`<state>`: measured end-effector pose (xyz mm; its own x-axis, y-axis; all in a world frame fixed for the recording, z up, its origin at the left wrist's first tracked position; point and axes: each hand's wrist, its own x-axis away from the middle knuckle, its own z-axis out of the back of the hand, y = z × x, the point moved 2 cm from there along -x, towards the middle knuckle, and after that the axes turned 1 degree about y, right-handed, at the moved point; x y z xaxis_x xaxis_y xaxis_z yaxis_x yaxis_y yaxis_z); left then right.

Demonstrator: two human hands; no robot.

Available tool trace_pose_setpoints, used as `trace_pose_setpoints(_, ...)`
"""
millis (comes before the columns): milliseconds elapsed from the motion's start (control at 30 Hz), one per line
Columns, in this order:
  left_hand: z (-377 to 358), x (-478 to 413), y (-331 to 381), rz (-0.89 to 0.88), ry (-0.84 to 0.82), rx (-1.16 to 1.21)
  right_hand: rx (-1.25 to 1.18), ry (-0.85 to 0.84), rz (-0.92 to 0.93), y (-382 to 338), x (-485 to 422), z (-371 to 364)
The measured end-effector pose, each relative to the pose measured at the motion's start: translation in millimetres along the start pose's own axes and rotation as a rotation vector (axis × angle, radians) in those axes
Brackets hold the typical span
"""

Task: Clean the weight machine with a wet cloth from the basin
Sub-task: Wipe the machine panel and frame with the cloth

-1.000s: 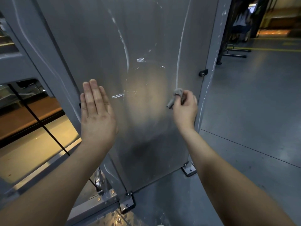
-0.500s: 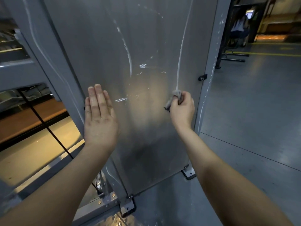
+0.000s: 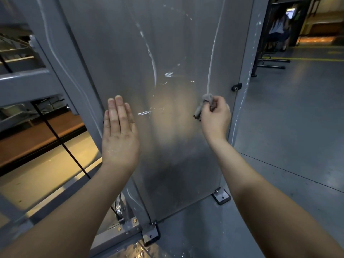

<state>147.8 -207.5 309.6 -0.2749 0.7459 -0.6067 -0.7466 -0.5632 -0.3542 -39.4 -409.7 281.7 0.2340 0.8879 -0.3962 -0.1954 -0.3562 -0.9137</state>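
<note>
A tall, brushed-metal panel (image 3: 167, 53) of the weight machine fills the centre of the frame, standing upright and running from the top edge down to two bolted feet near the bottom. Pale wet streaks curve down its surface, one long arc in the upper middle and a thinner line to the right of it.

The person's left hand (image 3: 119, 135) is at centre left, flat against the panel's left edge, fingers straight and pressed close together, pointing upward.

The right hand (image 3: 216, 118) is at centre right, curled into a loose fist. Its fingers and thumb pinch a small bunched grey cloth (image 3: 203, 104), which sits at the top left of the fist and touches the panel right at the lower end of the thin wet line.

A small black knob (image 3: 236, 87) is on the panel's right edge, just above and to the right of the cloth.

At left, the machine's grey frame (image 3: 24, 82) and a thin black cable (image 3: 61, 142) cross over a warm-lit floor. At lower left, near the base, a metal pulley (image 3: 119, 209) shows. At upper right, far off, another person (image 3: 279, 28) sits at other equipment on the grey floor (image 3: 297, 136).
</note>
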Motion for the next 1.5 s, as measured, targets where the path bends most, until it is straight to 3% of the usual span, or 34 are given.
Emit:
trace_pose_setpoints(67,2.0,0.4,-1.4,0.001,-0.021,-0.006,-0.022,0.014,0.11,-25.5,5.6,8.2)
trace_pose_setpoints(133,2.7,0.9,-2.0,0.003,-0.03,-0.011,-0.017,0.043,0.125,-6.5,16.3,7.9)
trace_pose_setpoints(233,3.8,0.6,0.3,-0.002,-0.031,0.003,-0.019,0.038,-0.161,36.2,33.2,7.3)
trace_pose_setpoints(300,5.3,0.5,0.8,-0.004,-0.034,0.018,-0.019,0.06,-0.235,36.3,29.1,7.0)
trace_pose_setpoints(533,10.0,3.4,-6.7,-0.031,-0.059,0.016,0.008,0.104,0.184,-68.8,-32.3,-1.1)
trace_pose_setpoints(600,12.5,4.2,-6.9,-0.033,-0.067,0.01,-0.005,0.087,0.2,-51.9,-15.1,5.0)
trace_pose_setpoints(767,16.9,4.1,-6.0,-0.04,-0.046,0.024,0.088,-0.033,-0.011,7.1,27.4,12.5)
trace_pose_setpoints(1000,16.5,2.6,-6.9,-0.027,-0.023,0.047,-0.014,0.078,0.306,-94.2,-43.6,15.7)
trace_pose_setpoints(1100,17.5,3.1,-6.3,-0.025,-0.01,0.05,0.013,0.083,0.258,-56.3,-13.2,11.9)
trace_pose_setpoints(1200,19.0,3.5,-5.8,-0.025,-0.015,0.064,0.105,-0.029,0.217,-14.6,23.2,15.4)
trace_pose_setpoints(1500,19.0,2.3,-1.7,-0.006,-0.045,0.094,-0.007,0.088,0.411,-123.2,-59.6,24.8)
